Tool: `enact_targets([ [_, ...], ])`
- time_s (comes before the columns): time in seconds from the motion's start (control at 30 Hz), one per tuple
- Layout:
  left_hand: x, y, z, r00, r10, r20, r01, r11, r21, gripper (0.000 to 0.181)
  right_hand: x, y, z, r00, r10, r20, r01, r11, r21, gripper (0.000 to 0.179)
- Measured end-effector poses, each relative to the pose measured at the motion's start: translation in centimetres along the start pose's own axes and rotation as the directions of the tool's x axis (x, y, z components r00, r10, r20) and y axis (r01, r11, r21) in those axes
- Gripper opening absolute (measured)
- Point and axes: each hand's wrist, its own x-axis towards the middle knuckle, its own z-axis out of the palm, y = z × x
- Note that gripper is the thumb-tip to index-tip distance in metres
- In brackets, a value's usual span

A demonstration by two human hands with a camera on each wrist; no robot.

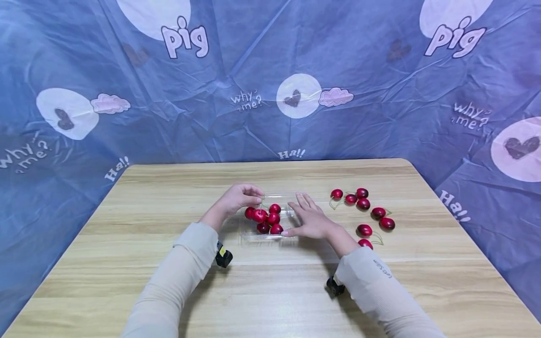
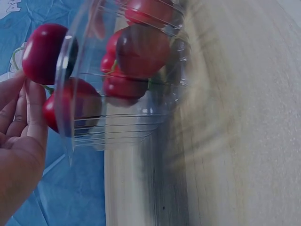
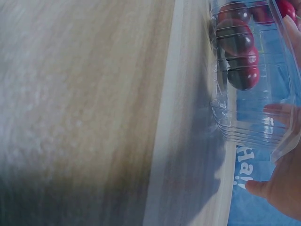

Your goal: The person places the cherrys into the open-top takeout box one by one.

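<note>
A clear plastic container stands mid-table, with several dark red cherries gathered on its left side. My left hand is over its left far corner, thumb and fingers pinching the green stems of a pair of cherries. In the left wrist view, this pair hangs at the container's rim. The right hand lies at the right side with spread fingers, its thumb at the near right corner. Seen from the right wrist, fingers of that hand reach along the container wall.
Several loose cherries, some joined in pairs by green stems, lie on the wooden table right of the container. A blue printed cloth hangs behind the table. Black cameras are strapped at both wrists.
</note>
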Motion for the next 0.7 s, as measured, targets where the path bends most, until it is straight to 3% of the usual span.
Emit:
enact_targets([
  [0.5,0.16,-0.47,0.63,0.995,-0.093,0.042,0.087,0.986,0.141,0.020,0.06,0.10,0.05,1.000,-0.006,-0.006,0.006,1.000,-0.002,0.100],
  [0.7,0.33,-0.70,0.86,0.996,-0.085,0.029,0.076,0.968,0.238,0.016,0.11,0.09,0.00,1.000,-0.007,-0.005,0.007,1.000,0.007,0.099],
])
